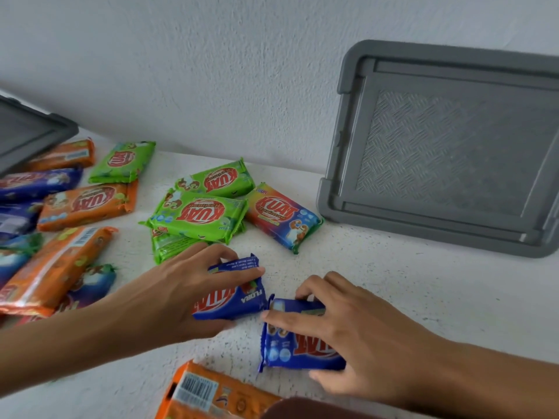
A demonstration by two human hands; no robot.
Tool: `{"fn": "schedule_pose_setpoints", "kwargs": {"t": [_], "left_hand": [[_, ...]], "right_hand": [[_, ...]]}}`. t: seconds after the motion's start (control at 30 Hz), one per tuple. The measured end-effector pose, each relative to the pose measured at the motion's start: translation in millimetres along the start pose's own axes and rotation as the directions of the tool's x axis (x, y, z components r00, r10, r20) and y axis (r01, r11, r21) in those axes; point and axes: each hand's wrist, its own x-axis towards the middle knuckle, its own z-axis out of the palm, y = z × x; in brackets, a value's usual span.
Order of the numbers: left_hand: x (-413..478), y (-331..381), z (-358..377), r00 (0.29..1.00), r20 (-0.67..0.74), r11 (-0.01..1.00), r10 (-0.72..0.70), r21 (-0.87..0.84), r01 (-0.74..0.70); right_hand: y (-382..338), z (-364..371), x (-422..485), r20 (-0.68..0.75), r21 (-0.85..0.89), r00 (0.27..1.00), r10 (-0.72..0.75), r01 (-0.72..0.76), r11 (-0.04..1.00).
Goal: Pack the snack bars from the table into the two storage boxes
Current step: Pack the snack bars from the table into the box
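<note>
A single wide-angle camera worn on the head looks forward and down, close above the white table and toward the wall behind it. The table's far edge slopes down rightward, so the camera is perhaps slightly rolled.

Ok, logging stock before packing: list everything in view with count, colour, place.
green bars: four, green, table centre, one underneath.
orange bars: at least four, orange, left and near edge.
blue bars: several, blue, left pile, partly hidden.
rainbow bar: one, multicoloured, right of green bars.
grey lid: one, grey, propped against wall, right.
dark lid: one, dark grey, left edge, cut off.
table: one, white speckled.
left hand: one, grips blue bar.
right hand: one, grips second blue bar.
</note>
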Motion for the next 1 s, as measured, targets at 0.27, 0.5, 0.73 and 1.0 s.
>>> {"fn": "schedule_pose_setpoints", "kwargs": {"t": [0.27,0.5,0.73,1.0], "left_hand": [[19.9,10.8,-43.1,0.982,-0.184,0.984,0.027,-0.169,-0.059],[7.1,80.3,-132.0,0.917,-0.349,0.972,0.192,-0.064,-0.227],[-50.3,166.9,-150.1,0.898,-0.223,0.917,0.378,-0.041,-0.396],[-85.4,229.6,-80.7,0.875,0.103,0.881,0.473,-0.045,-0.471]], "right_hand": [[21.9,-39.4,-15.9,-0.256,-0.006,0.961,0.102,-0.108,0.994],[-11.8,-92.8,-93.3,-0.512,-0.034,0.845,0.152,-0.197,0.98],[-67.4,-68.4,-203.0,-0.465,-0.028,0.874,0.142,-0.176,0.984],[-98.0,20.8,-253.2,-0.161,-0.014,0.964,0.212,-0.217,0.976]]}}
